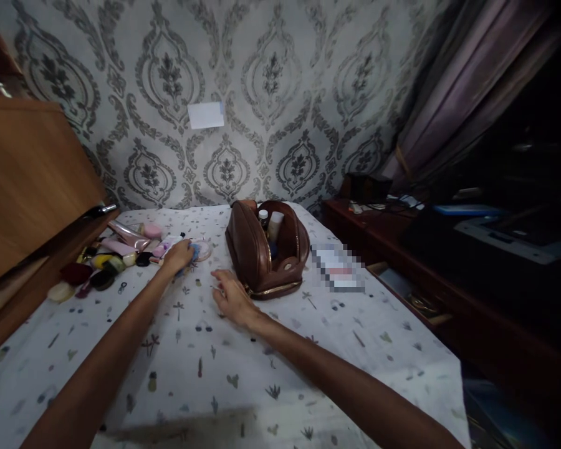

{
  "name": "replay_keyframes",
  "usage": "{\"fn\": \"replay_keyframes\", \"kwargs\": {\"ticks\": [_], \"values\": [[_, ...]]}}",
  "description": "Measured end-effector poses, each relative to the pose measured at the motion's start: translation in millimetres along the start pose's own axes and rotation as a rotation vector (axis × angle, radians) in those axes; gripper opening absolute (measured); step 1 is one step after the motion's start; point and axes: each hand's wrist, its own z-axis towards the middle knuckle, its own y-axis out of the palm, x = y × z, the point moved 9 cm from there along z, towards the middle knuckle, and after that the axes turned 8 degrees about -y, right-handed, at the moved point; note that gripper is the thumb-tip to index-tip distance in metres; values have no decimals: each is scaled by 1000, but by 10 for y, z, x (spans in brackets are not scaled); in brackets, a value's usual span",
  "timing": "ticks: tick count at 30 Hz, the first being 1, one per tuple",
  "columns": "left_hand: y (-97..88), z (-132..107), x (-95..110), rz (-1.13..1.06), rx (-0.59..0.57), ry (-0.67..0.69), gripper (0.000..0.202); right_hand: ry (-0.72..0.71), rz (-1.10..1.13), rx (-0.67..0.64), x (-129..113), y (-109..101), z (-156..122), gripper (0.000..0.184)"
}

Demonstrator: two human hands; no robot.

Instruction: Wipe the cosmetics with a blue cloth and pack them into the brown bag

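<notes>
An open brown leather toiletry bag point(255, 252) stands on the white patterned tablecloth point(243, 374), with two small bottles point(270, 224) upright inside. My left hand point(180, 255) reaches to a blue round item point(195, 252) beside a round compact point(204, 250), fingers curled over it. My right hand point(231, 298) rests on the cloth just left of the bag's front corner. Its fingers are bent and close together, and something thin may lie under the fingertips.
Several cosmetics point(116, 255) lie in a cluster at the table's left: pink tubes, small jars, dark round pads. A wooden cabinet point(32, 181) stands on the left. A dark sideboard point(430, 262) runs along the right. A blurred card point(339, 268) lies right of the bag.
</notes>
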Motion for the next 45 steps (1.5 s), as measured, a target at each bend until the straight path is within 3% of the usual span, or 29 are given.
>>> {"fn": "replay_keyframes", "kwargs": {"ticks": [3, 9, 15, 19, 25, 36, 45], "values": [[8, 19, 11, -64, -36, 56, 38, 139, 101, 76, 232, 97, 135, 47], [-48, -261, 189, -234, -143, 253, 39, 197, 265, 136, 430, 136, 114, 54], [-305, -844, 343, -369, -33, 451, 35, 158, 309, 139, 384, 125, 110, 60], [-377, -1080, 285, -419, 10, 491, 30, 165, 323, 135, 336, 105, 88, 61], [-382, -1041, 126, -534, 39, 419, 31, 86, 369, 145, 265, 105, 73, 65], [-269, -978, 33, -616, 143, 281, 38, 33, 344, 193, 258, 38, 48, 66], [-97, -817, 84, -560, 209, 361, 44, -36, 276, 206, 288, 89, 40, 62]]}}
